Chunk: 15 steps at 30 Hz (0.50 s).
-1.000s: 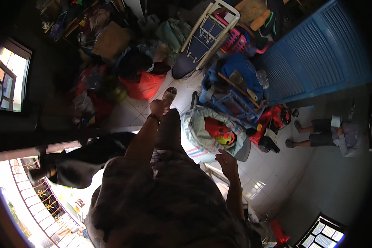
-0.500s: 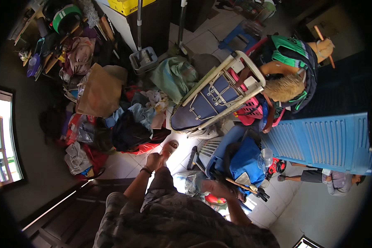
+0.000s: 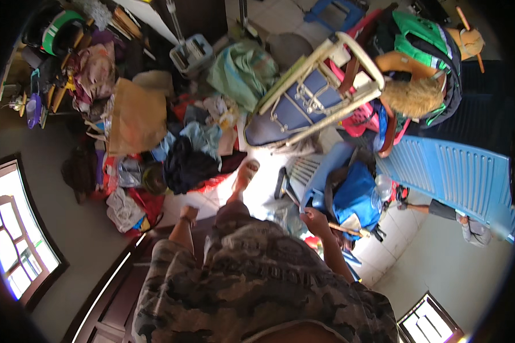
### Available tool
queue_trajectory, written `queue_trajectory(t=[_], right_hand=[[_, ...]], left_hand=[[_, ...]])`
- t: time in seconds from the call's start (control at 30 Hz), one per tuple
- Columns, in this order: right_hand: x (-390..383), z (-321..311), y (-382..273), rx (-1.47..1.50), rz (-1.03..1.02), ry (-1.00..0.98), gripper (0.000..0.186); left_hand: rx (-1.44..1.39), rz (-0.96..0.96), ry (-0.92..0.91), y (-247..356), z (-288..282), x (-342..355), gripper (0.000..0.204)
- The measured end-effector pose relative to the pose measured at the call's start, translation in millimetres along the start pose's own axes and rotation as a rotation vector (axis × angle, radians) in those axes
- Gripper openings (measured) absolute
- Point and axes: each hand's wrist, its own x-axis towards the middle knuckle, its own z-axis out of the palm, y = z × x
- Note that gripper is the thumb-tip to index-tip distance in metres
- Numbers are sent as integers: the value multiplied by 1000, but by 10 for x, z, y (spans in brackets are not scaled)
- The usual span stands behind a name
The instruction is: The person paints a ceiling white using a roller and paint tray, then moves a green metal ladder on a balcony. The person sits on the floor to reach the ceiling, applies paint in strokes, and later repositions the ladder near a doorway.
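My left hand (image 3: pixel 189 214) hangs low by my left side, a dark band on its wrist. Its fingers are curled in, and nothing shows in them. The pile of clothes, with a black cloth (image 3: pixel 190 166) at its near side, lies beyond it. On the right, my right hand (image 3: pixel 316 220) is closed beside the near end of a blue-grey basket (image 3: pixel 321 182). What its fingers hold, if anything, is hidden; I cannot tell whether they touch the basket. A blue bag (image 3: pixel 356 197) lies in or against that basket. Clear plastic (image 3: pixel 286 216) is close to the hand's left.
An ironing board (image 3: pixel 303 106) leans ahead, beside a green sack (image 3: pixel 242 74). A cardboard piece (image 3: pixel 137 117) tops the heap at left. Blue louvred panels (image 3: pixel 458 177) stand at right, near a person (image 3: pixel 475 231). A dark door (image 3: pixel 120 297) is at lower left.
My left hand has moved left and slightly nearer, away from my leg. My right hand, blurred earlier, has risen beside the basket. The view has shifted, showing more of the windows and shirt.
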Motion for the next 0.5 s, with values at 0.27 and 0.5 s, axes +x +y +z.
queue_trajectory(t=[0.27,0.5], right_hand=[[226,-36,370,181,196,-6,43],[601,-656,-363,500,19,134,37]], left_hand=[[-1133,35,377,1067,-2939,-980,27],[-1243,-34,293,1178,-3219,-1162,30]])
